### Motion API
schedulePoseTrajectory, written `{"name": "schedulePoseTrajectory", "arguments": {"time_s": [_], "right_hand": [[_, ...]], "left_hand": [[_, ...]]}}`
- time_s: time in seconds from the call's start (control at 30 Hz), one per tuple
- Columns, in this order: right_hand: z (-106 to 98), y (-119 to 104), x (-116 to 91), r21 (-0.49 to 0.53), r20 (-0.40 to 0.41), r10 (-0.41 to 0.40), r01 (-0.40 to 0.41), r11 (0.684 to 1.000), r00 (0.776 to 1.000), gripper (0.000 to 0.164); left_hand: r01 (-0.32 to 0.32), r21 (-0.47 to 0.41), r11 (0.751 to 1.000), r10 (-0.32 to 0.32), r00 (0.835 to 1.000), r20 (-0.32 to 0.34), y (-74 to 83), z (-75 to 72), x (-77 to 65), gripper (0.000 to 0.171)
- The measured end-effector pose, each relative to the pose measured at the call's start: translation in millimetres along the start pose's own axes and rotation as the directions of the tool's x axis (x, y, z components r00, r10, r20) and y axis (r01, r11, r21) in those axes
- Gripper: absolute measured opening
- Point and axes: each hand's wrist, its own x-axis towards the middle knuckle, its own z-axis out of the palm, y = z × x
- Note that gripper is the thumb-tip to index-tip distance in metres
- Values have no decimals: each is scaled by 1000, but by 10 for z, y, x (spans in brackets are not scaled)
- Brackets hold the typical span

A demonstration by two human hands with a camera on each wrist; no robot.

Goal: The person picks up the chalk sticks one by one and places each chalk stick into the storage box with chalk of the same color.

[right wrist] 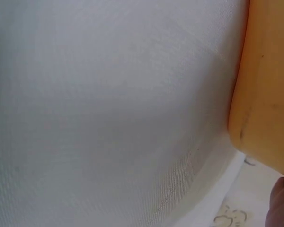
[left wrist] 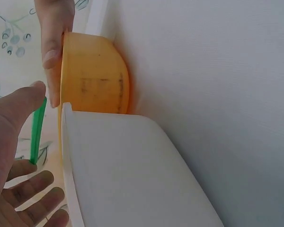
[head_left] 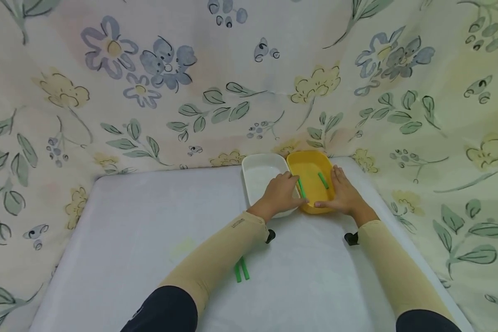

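My left hand (head_left: 280, 193) pinches a thin green stick (left wrist: 37, 132) between thumb and index finger, the other fingers spread. It reaches over the white tray (head_left: 258, 173), and the stick overlaps the left side of the yellow tray (head_left: 311, 168) in the head view. Inside the yellow tray lies another green stick (head_left: 323, 180). My right hand (head_left: 345, 196) touches the yellow tray, its fingers stretched along the right rim and its thumb reaching along the near rim. In the right wrist view, part of a finger (right wrist: 280, 205) shows below the tray's wall.
The two trays stand side by side at the back of the white-covered table (head_left: 149, 221). Two more green sticks (head_left: 244, 268) lie on the cloth, partly under my left forearm. A flower-patterned curtain (head_left: 232, 78) hangs behind and along the sides.
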Motion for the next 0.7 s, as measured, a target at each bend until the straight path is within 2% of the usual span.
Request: {"name": "schedulePoseTrajectory", "arguments": {"time_s": [0.2, 0.4, 0.57, 0.7], "right_hand": [[21, 19, -1, 7, -10, -1, 1, 1000, 1000, 145], [34, -2, 57, -11, -24, -13, 13, 1000, 1000, 142], [31, 14, 60, -29, -27, -11, 10, 1000, 1000, 141], [40, 22, 24, -14, -14, 6, -6, 1000, 1000, 143]], "left_hand": [[25, 55, 998, -26, 1000, 13, 34, 69, 118, 89], [30, 80, 996, -30, 1000, -2, 18, 68, 111, 97], [3, 87, 996, -2, 1000, -5, 8, 22, 54, 91], [-35, 57, 998, 35, 999, 16, -3, -35, -74, 84]]}}
